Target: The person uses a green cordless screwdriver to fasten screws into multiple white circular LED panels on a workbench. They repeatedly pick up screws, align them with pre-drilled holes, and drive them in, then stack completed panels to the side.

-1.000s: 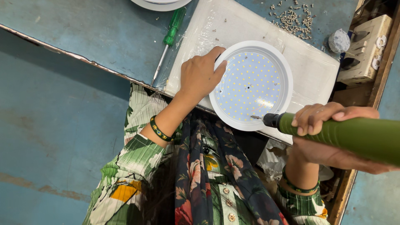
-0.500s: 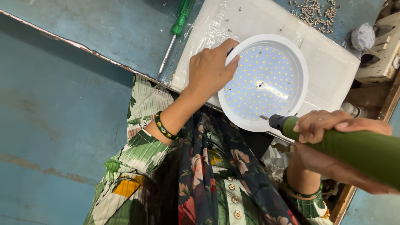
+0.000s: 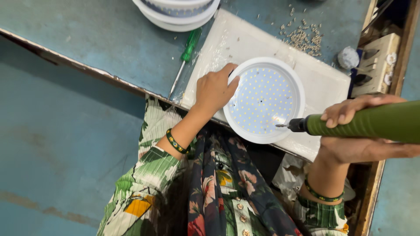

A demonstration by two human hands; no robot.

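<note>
Head view, left hand: left hand [image 3: 213,89] lies palm down, its fingers spread along the left rim of the round white lamp [image 3: 264,99]; it presses on that rim rather than closing around it.
Head view, right hand: right hand [image 3: 356,131] is wrapped shut around the green electric screwdriver [image 3: 372,123], fingers curled over the top of the barrel, thumb side underneath.
Tool tip: the dark chuck and thin bit [image 3: 283,126] point left from the gripping hand and meet the lower right edge of the lamp's dotted disc.
Lamp: face up, its white plate studded with many small yellow dots, between the two hands on a white pad [image 3: 245,41].
Pad: it lies under the lamp and runs away from both hands toward the far side of the blue table [image 3: 100,39].
Beyond the left hand: a hand screwdriver with a green handle [image 3: 184,59] lies on the table just beside the pad's left edge, apart from the fingers.
Further off: stacked white lamp housings [image 3: 177,11] at the top edge; a scatter of small screws [image 3: 304,39] above the lamp.
Wrists: a dark green bangle [image 3: 176,142] sits on the left wrist.
</note>
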